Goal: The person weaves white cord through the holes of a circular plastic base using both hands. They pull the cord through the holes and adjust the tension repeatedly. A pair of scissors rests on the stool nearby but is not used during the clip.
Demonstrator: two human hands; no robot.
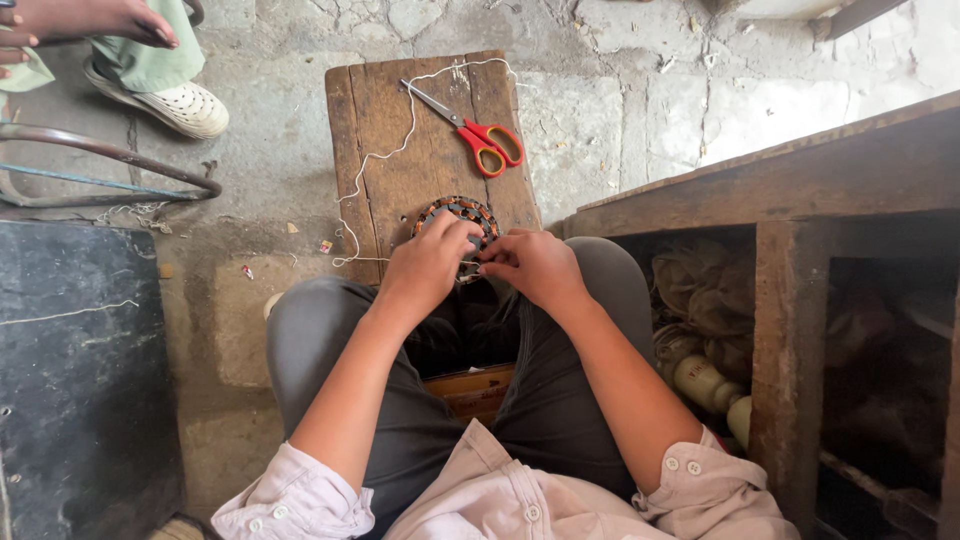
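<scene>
1. Copper-wound round stator (462,212), ring-shaped with dark and reddish coils, is lying at the near end of a small wooden stool (385,110); both hands are covering its near half, so only the far arc is showing.
2. Left hand (428,265) is resting on the stator's left and near side, fingers curled down over the windings; whether the fingertips are pinching anything cannot be told.
3. Right hand (535,265) is sitting just beside the left one, its fingers drawn together at the stator's near right edge and seemingly pinching something fine there; what they are holding is too small to tell.
4. White string (385,160) is trailing from just left of the grip, along the stool's left edge and looping away across the stool's far end.
5. Red-handled scissors (470,130) are lying beyond the grip on the stool, closed, handles pointing towards the hands, well apart from them.
6. Grey trousers (400,420) of the seated person are framing the grip on both sides, knees spread around the stool's near end.
7. Wooden bench (800,180) is standing to the right of the grip, with pale bottles (705,382) and crumpled cloth in the open space beneath it.
8. Dark slab (80,370) is lying far to the left of the grip.
9. Another person's sandalled foot (180,105) and hand (95,20) are showing well beyond the grip, at the far left, above a bent metal rod (110,155).
</scene>
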